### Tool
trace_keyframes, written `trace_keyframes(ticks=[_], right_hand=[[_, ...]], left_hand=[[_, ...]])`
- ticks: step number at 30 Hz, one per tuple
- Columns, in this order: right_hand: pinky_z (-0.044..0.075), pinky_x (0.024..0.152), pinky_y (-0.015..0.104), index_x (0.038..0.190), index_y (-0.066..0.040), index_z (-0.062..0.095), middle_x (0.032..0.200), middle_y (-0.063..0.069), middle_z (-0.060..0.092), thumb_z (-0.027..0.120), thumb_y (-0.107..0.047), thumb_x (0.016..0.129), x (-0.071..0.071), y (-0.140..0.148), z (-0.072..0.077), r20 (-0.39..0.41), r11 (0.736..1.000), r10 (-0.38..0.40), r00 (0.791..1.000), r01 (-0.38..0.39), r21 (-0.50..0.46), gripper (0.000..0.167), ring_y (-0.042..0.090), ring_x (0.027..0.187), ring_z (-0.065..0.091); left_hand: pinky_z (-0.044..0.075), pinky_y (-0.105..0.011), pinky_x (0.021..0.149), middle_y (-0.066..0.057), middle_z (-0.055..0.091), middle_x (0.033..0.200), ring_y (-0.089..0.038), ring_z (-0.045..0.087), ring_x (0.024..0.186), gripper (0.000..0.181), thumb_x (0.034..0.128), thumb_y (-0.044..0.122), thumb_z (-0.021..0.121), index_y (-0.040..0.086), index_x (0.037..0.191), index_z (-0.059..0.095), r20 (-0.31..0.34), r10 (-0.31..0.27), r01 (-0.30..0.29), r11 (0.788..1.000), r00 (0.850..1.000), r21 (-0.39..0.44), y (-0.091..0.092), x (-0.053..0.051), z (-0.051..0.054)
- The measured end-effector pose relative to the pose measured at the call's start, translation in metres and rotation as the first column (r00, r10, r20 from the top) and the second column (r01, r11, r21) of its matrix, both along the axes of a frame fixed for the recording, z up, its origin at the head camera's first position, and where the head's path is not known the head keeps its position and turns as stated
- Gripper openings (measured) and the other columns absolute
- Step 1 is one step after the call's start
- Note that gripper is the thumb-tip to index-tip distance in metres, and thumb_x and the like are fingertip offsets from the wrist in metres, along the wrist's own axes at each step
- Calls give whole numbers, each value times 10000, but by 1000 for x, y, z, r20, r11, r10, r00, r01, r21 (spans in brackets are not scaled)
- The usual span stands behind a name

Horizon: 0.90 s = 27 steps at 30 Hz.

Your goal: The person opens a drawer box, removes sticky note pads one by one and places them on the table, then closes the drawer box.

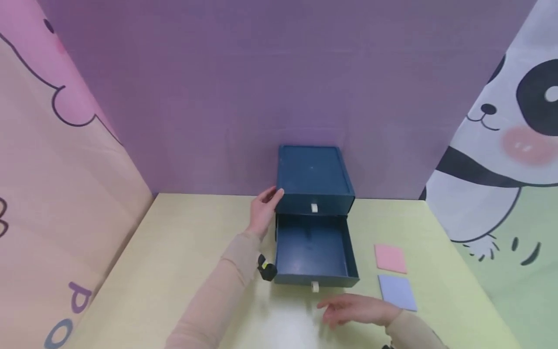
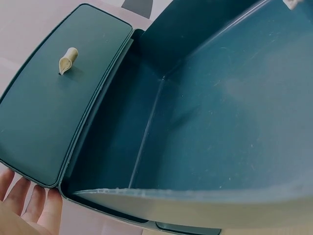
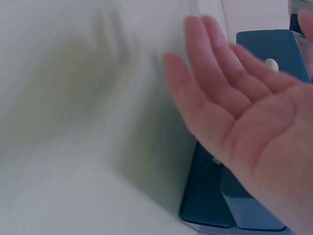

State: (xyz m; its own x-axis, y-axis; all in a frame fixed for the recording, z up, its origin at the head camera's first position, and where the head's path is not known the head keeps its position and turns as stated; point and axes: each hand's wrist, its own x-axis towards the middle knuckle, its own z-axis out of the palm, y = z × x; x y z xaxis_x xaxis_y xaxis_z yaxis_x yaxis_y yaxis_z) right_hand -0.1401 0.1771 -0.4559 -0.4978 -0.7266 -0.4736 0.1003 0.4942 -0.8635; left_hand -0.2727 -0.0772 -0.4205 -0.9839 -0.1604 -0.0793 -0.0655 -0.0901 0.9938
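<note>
A dark blue two-drawer box (image 1: 314, 169) stands against the back wall, its upper drawer (image 2: 58, 98) closed. The lower drawer (image 1: 311, 247) is pulled far out, and no object shows inside it. My left hand (image 1: 262, 211) rests against the box's left side near the upper drawer's corner; in the left wrist view its fingers (image 2: 36, 203) touch that edge. My right hand (image 1: 355, 309) hovers in front of the lower drawer, close to its pale pull tab (image 1: 315, 287), holding nothing. In the right wrist view the right hand (image 3: 244, 103) has its fingers extended, palm showing.
A pink square (image 1: 390, 258) and a lavender square (image 1: 397, 292) lie on the pale yellow table (image 1: 187, 242) to the right of the drawer. Behind the table rises a purple wall (image 1: 261, 87), with a panda picture (image 1: 488, 184) at the right side.
</note>
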Motion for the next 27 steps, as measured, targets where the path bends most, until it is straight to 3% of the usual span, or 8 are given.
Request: trace_keyframes(ticks=[7,13,18,23,27], right_hand=[[500,914,381,1375,74,394,1169,187,619,478,-285,984,-7,-5,-5,21,993,-94,995,96,-72,538,270,1027,625],[504,926,424,1337,120,415,1214,275,573,493,-239,981,-1,-14,-11,-1,986,-111,994,110,-125,512,369,1068,605],[515,891,361,1308,85,487,1267,247,558,487,-271,982,3,-20,-16,-11,987,-150,989,149,-65,483,338,1070,615],[517,899,371,1305,106,479,1214,251,590,471,-278,987,0,-22,-19,-11,984,-157,987,156,-81,498,293,1053,613],[525,884,387,1283,142,469,1137,237,623,461,-298,991,0,-21,-21,-29,974,-210,977,207,-97,528,242,980,626]], left_hand=[[410,-392,1062,-48,527,1375,-220,493,1259,561,882,436,636,138,1346,535,-40,-34,33,999,999,-25,2,-6,8],[411,-412,1058,-58,532,1371,-227,501,1256,538,886,397,645,131,1341,538,-15,-26,26,1000,1000,-6,-1,-2,4],[418,-421,1050,-68,533,1370,-238,504,1254,541,886,396,646,123,1341,539,-12,-24,23,1000,1000,-17,-5,2,-3],[421,-432,1045,-69,547,1353,-242,512,1242,521,886,393,647,121,1321,559,-21,9,-9,1000,1000,-7,-6,2,-4],[419,-422,1049,-83,550,1348,-248,512,1242,513,890,369,649,104,1320,558,-30,7,-7,1000,1000,5,-3,1,-4]])
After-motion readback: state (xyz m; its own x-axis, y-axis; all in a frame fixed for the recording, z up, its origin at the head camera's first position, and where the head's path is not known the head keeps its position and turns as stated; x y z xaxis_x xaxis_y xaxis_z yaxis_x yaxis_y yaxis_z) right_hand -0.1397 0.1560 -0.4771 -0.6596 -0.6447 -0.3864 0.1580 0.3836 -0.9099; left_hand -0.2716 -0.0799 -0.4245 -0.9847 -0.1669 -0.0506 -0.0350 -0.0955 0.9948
